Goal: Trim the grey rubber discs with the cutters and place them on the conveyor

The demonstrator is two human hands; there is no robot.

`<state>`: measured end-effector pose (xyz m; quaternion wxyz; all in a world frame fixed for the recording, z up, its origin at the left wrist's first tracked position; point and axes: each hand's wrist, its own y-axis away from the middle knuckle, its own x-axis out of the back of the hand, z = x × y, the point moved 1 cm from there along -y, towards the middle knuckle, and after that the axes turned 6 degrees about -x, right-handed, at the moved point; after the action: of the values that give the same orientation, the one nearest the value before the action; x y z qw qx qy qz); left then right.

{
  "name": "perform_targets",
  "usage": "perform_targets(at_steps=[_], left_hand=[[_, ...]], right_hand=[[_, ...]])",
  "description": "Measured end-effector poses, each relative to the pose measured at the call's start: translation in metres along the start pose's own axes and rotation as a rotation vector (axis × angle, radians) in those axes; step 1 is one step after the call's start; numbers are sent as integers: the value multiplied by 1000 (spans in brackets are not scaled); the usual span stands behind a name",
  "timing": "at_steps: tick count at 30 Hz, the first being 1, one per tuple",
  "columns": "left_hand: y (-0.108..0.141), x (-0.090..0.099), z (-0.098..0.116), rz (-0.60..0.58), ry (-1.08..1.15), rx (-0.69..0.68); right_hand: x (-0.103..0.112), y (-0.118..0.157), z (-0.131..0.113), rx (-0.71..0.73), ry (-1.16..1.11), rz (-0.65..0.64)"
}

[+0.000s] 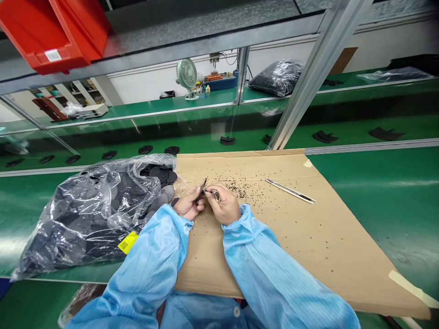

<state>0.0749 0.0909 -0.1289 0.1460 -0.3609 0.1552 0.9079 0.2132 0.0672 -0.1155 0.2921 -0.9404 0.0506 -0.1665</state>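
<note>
Over the brown cardboard sheet [212, 265], my left hand [188, 203] grips a thin black piece [202, 189] held on edge. Close against it, my right hand [224, 203] is closed round a small metal tool [216, 195], its tip near the black piece. Many tiny black bits [240, 188] are scattered on the cardboard beyond my right hand. To the left, a clear plastic bag [85, 219] is filled with flat dark discs, and some discs [161, 176] show at its open mouth.
A slim white-edged strip or tool [290, 191] lies on the cardboard at the right. Black pieces [227, 140] sit in groups along the green belt behind. A metal post [305, 87] rises behind the cardboard. A red bin [75, 34] stands on the overhead shelf.
</note>
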Motion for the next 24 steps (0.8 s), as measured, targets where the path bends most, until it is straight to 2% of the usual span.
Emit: perform_targets(at_steps=[3,7,9,12,14,16,18,20,22,24], left_hand=[[-1,0,0,-5,-17,-22],[-4,-1,-2,79,-89,-149],[-8,-1,-2,197,-155,-269],[-21,0,6,464,-281,-446],[-39,0,20,583,-483,-548],[-64,-3,40,622,-840,-653],[-95,-10,61,607,-1251,-756],[-127,-19,76,517,-1592,-819],[-158,-27,83,462,-1818,-788],[-188,-36,82,449,-1925,-712]], right_hand=[[-2,1,0,-2,-6,24],[-7,1,3,-137,-43,73],[-8,2,7,-246,-71,137],[-9,2,13,-384,-135,245],[-10,1,16,-424,-174,297],[-11,0,17,-450,-205,335],[-12,-1,18,-482,-236,357],[-12,-3,18,-514,-268,366],[-11,-3,18,-538,-294,381],[-12,-3,19,-560,-315,408]])
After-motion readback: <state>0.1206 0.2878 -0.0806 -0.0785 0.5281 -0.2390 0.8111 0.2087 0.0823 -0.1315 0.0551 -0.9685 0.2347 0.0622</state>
